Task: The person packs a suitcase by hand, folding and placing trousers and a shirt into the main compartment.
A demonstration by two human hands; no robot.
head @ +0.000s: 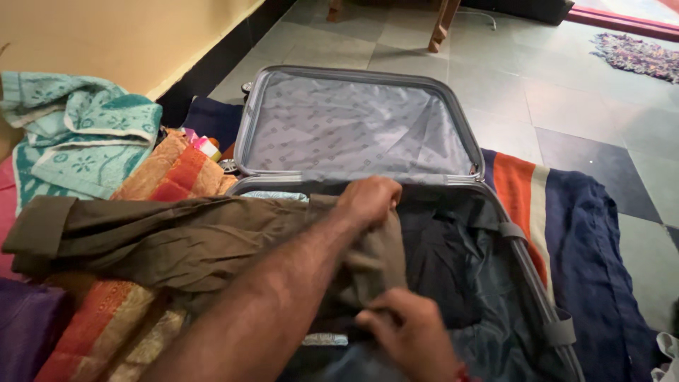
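Observation:
An open grey suitcase (pixel 520 255) lies on the floor, its lid (pixel 353 127) propped up and lined with grey patterned fabric. An olive-brown garment (pixel 163 237) stretches from the left across the suitcase's near half. My left hand (pixel 368 200) grips the garment's upper edge near the hinge. My right hand (pixel 412 334) pinches its lower fold, close to me. Dark clothes (pixel 442 269) lie packed in the suitcase under and beside the garment.
A teal and white towel (pixel 78 134) and orange-red patterned cloths (pixel 177 170) are piled at the left. A purple cloth (pixel 25 325) sits at the bottom left. A navy, orange and cream striped blanket (pixel 587 240) lies under the suitcase on the tiled floor (pixel 566 92). Wooden furniture legs (pixel 442 25) stand beyond.

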